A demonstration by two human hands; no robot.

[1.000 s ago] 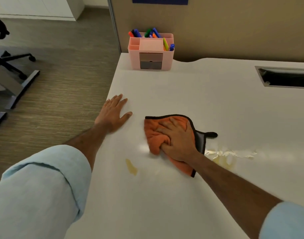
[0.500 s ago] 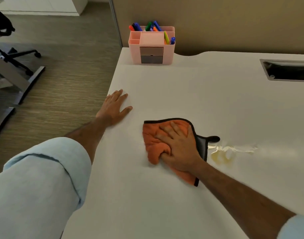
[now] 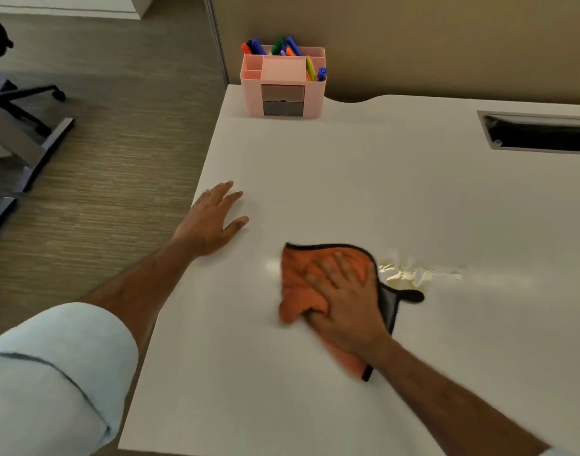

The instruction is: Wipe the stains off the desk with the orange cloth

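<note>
The orange cloth [image 3: 298,284], edged in black with a small black loop, lies bunched on the white desk [image 3: 348,179]. My right hand [image 3: 344,304] presses flat on top of it, thumb tucked round its near fold. A yellowish wet stain [image 3: 410,274] glistens on the desk just right of the cloth, touching its black edge. My left hand [image 3: 213,218] rests palm down on the desk near the left edge, fingers spread, holding nothing.
A pink organiser [image 3: 282,83] full of coloured markers stands at the desk's far left corner against a beige partition. A rectangular cable opening [image 3: 542,133] is cut into the desk at the far right. An office chair base [image 3: 22,103] stands on the floor to the left.
A small yellow stain near the front of the desk, seen one second ago, no longer shows. My right hand has slid the cloth right, against the larger stain. My left hand stayed put.
</note>
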